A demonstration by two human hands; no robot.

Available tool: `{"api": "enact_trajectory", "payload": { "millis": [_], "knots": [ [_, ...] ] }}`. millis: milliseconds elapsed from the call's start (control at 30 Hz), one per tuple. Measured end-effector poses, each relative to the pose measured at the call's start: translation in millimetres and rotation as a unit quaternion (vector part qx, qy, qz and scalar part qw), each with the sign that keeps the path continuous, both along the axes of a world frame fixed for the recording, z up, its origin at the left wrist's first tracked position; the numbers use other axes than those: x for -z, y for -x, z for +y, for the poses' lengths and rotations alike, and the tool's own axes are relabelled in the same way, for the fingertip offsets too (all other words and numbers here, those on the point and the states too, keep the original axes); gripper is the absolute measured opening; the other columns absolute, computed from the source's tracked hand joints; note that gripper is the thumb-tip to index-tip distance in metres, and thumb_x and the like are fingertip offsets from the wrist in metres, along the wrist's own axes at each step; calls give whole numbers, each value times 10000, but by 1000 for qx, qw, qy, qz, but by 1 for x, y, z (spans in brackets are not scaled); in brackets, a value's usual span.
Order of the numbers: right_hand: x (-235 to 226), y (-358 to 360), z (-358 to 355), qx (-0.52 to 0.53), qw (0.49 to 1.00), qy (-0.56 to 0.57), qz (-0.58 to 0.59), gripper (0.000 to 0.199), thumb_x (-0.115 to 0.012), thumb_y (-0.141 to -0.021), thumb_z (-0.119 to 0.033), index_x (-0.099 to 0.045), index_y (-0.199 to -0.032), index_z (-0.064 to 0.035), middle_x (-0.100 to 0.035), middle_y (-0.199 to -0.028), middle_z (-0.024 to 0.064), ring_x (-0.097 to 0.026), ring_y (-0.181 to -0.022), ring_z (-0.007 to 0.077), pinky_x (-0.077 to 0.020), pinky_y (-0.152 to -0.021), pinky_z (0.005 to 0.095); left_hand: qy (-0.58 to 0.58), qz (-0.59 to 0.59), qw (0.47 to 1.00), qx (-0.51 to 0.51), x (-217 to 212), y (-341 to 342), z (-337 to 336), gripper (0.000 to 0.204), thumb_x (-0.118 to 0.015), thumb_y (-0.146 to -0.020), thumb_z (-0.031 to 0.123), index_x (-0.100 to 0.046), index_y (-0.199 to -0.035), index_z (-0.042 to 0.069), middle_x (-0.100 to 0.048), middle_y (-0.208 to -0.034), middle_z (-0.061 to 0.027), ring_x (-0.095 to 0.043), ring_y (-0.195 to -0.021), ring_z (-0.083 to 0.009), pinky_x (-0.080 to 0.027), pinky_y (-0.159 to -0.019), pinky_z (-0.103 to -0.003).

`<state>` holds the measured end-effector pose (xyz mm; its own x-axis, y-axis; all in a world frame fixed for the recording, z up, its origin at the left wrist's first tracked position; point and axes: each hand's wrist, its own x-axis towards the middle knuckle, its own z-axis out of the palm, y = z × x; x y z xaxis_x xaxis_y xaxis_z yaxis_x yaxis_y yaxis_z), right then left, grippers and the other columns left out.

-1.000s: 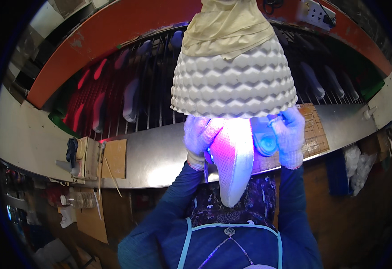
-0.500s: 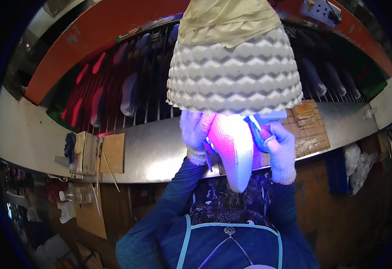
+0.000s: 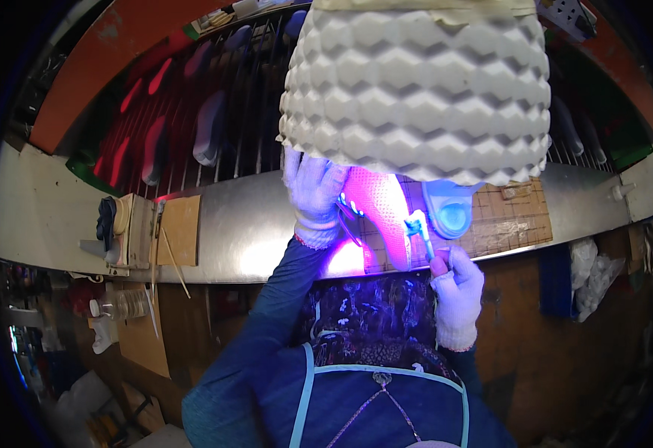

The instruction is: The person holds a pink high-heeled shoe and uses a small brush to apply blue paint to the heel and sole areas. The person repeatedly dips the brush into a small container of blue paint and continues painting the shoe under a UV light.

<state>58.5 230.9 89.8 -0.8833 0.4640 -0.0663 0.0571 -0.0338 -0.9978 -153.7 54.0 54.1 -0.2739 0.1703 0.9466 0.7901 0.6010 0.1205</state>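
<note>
My left hand (image 3: 313,196), in a white knit glove, grips a shoe upper (image 3: 382,213) that glows pink under violet light, its toe pointing toward me. My right hand (image 3: 457,280), also gloved, is closed on a small brush (image 3: 420,228) whose tip rests at the shoe's right edge. A round pot (image 3: 450,213) glowing blue sits just right of the shoe on a brown cutting mat (image 3: 509,216). A big egg-crate foam lampshade (image 3: 416,89) hangs over the work and hides the upper part of the shoe.
A metal bench (image 3: 229,231) runs left to right. Behind it, a wire rack (image 3: 214,127) carries several shoe parts. Small boards and tools (image 3: 136,228) lie at the bench's left. White bags (image 3: 592,272) hang below on the right.
My right hand has come down off the shoe's side and toward me, and it now holds the brush at the shoe's edge. The lampshade fills more of the view.
</note>
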Motion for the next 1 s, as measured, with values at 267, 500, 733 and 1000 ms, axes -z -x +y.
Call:
{"api": "enact_trajectory", "payload": {
  "millis": [267, 500, 733, 1000],
  "knots": [
    [-5, 17, 6, 6, 995, -93, 28, 109, -708, -873, -7, -665, -953, 54, -623, -960, 68, -568, -770, 114, -455, -669, 259, -18, -60, 996, 62, -14, -13, -2, 232, -714, -662, 105, -662, -888, 119, -529, -740, -25, -575, -695, -224, -455, -806, -450],
    [-13, 39, 25, 1, 937, -345, 60, 135, -730, -760, -51, -646, -848, 7, -651, -933, 109, -603, -744, 245, -447, -692, 353, 54, -9, 997, 54, -19, -11, -13, 356, -737, -673, 87, -691, -1009, 196, -588, -797, 5, -613, -742, -194, -385, -1014, -462],
    [-23, 57, 30, 9, 890, -448, 85, 114, -715, -742, -34, -661, -841, -45, -658, -957, 71, -572, -790, 244, -396, -775, 367, 112, -10, 993, 41, -22, -10, -19, 359, -735, -697, 99, -683, -1031, 221, -573, -774, 25, -611, -741, -181, -353, -1090, -478],
    [-5, 42, 35, -51, 940, -331, 66, 128, -749, -754, -45, -639, -801, 0, -657, -910, 106, -598, -788, 265, -450, -696, 368, 140, 22, 990, -20, -24, 7, -24, 172, -702, -690, 154, -679, -849, 215, -473, -688, 12, -577, -692, -196, -420, -1060, -515]
  ]
}}
